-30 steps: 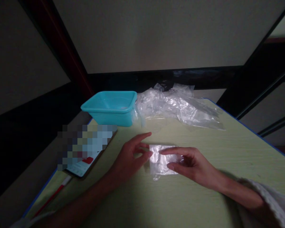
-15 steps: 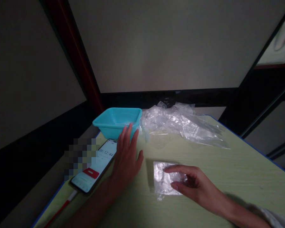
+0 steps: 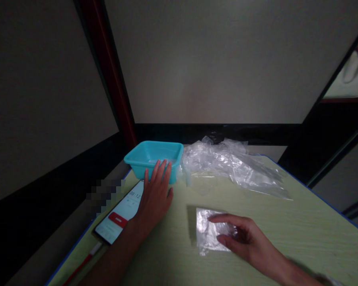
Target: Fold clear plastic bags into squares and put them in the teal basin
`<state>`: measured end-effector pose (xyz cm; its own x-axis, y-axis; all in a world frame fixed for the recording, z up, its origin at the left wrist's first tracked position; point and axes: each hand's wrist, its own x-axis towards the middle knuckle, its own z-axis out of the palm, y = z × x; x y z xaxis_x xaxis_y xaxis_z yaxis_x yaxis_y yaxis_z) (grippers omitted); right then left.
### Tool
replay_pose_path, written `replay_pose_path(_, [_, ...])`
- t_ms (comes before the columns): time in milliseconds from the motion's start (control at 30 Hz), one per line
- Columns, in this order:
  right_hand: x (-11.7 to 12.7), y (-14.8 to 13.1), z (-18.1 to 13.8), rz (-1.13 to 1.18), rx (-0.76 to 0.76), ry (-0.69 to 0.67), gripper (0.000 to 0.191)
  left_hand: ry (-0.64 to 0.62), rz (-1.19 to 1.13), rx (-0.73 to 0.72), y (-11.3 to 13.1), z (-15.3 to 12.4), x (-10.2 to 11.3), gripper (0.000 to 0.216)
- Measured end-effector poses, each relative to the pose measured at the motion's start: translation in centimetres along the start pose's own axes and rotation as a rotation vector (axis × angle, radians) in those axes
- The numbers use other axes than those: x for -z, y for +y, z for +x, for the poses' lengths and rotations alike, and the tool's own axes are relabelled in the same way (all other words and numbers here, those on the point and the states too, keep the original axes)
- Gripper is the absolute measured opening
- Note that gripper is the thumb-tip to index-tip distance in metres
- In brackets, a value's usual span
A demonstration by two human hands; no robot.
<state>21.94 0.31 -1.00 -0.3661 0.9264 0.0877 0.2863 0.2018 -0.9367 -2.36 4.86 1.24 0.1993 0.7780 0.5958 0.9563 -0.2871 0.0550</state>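
My left hand (image 3: 156,194) is open, its fingers spread, in front of a turquoise plastic basin (image 3: 137,165). Its fingertips overlap the basin's near rim; whether they touch it I cannot tell. Under the wrist, a phone (image 3: 116,222) showing a timer is partly covered. Over a flat, square, shiny clear plastic packet (image 3: 204,230) lies my right hand (image 3: 241,236). Thumb and index finger are apart on its top face, with the plastic visible between them; the other fingers curl out of sight at the packet's right side.
Crumpled clear plastic bags (image 3: 226,163) lie along the back of the pale green table (image 3: 286,230), right beside the basin. A red cable (image 3: 80,266) runs from the phone to the front left. A grey wall panel (image 3: 203,63) rises behind the table.
My left hand has shifted slightly left relative to the basin and covers more of the phone's timer. My right hand and the packet keep their places; the camera view has tilted a little upward.
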Motion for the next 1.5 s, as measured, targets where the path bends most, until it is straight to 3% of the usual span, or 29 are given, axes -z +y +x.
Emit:
replay_pose_path(333, [-1.8,-3.8,3.2,0.001,0.155,0.021,0.025,0.107,-0.044,-0.029,-0.1,-1.4,-0.2,0.053])
replay_pose_path(533, [-2.4,-7.7,7.1,0.057,0.384,0.167,0.022,0.168,-0.026,-0.028,0.0,-2.2,0.0,0.05])
replay_pose_path(700, [-2.1,-10.8,11.4,-0.036,0.516,0.25,0.026,0.227,0.015,0.002,0.6,-2.4,-0.2,0.042])
replay_pose_path(933, [-4.1,-11.9,17.5,-0.245,0.444,0.095,0.028,0.253,0.061,0.037,1.2,-2.4,-0.5,0.043])
replay_pose_path(1067, [-6.4,-11.7,20.8,-0.397,0.343,-0.037,0.017,0.256,0.063,0.041,1.3,-2.3,-0.5,0.043])
replay_pose_path(1167, [-7.9,-11.9,22.9,-0.487,0.252,-0.158,0.03,0.254,0.067,0.042,1.4,-2.4,-0.5,0.045])
replay_pose_path(1500, [-10.4,-12.5,25.6,-0.608,-0.089,-0.396,0.032,0.226,0.053,0.066,1.6,-2.3,-0.3,0.048])
